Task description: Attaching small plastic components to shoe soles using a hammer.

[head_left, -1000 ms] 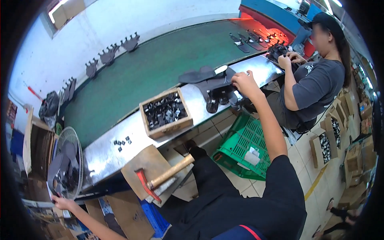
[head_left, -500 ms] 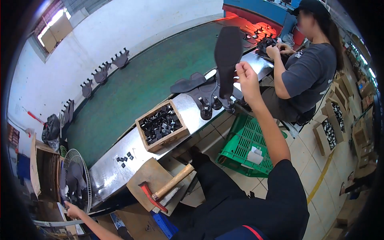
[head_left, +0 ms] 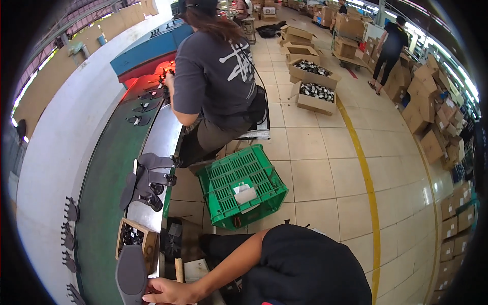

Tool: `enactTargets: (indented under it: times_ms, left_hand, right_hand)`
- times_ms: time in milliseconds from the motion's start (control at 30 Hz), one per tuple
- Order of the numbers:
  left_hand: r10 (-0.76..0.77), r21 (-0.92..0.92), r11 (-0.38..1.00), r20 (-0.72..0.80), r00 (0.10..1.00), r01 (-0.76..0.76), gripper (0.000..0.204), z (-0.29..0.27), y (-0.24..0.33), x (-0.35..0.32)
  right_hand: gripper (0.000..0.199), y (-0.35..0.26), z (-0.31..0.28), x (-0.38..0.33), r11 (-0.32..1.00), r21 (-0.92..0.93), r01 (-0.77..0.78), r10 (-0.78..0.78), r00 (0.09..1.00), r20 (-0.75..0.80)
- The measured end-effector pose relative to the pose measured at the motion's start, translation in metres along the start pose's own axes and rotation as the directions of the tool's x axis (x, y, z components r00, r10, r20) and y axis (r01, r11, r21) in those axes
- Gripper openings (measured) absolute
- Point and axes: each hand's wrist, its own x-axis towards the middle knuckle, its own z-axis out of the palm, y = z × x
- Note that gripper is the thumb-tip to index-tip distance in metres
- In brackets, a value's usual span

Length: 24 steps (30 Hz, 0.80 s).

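Observation:
My right hand (head_left: 170, 291) grips a dark grey shoe sole (head_left: 131, 277) by its edge, fingers closed, low at the bottom of the view. The sole's wide end points away from me and covers part of a wooden box (head_left: 151, 246) of small black pieces. Farther up the metal bench edge, several dark soles with black straps (head_left: 150, 178) lie in an overlapping pile. Beside my right hand, a wooden hammer handle (head_left: 179, 269) shows; its head is hidden. My left hand is out of view.
A green conveyor belt (head_left: 109, 193) runs along the left, with soles leaning on the wall side. A green plastic crate (head_left: 244, 185) stands on the tiled floor. A co-worker (head_left: 216, 76) sits ahead at the bench. Open cartons (head_left: 316, 94) of parts stand beyond.
The view has swung to the right. My right hand has brought the sole down from a raised position to near the wooden box. My left hand, earlier beside the fan, has left the view.

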Motion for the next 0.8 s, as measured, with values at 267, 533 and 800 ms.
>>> enactTargets:
  times_ms: [267, 533, 800]
  left_hand:
    - [-0.235, -0.466, 0.758, 0.458, 0.857, 0.457, 0.069, -0.102, 0.097, 0.010]
    - [0.141, -0.061, 0.987, -0.104, 0.984, -0.148, 0.032, -0.137, 0.095, 0.059]
    - [-0.178, -0.477, 0.833, 0.248, 0.952, 0.280, 0.024, -0.115, 0.091, 0.041]
  right_hand:
    - [0.020, 0.028, 0.014, -0.023, 0.916, -0.384, 0.119, -0.019, 0.967, 0.256]
    - [0.043, 0.012, -0.082, -0.001, -0.283, -0.697, 0.659, 0.450, 0.733, 0.510]
    - [0.037, -0.032, -0.122, -0.020, -0.128, -0.915, 0.383, 0.350, 0.880, 0.320]
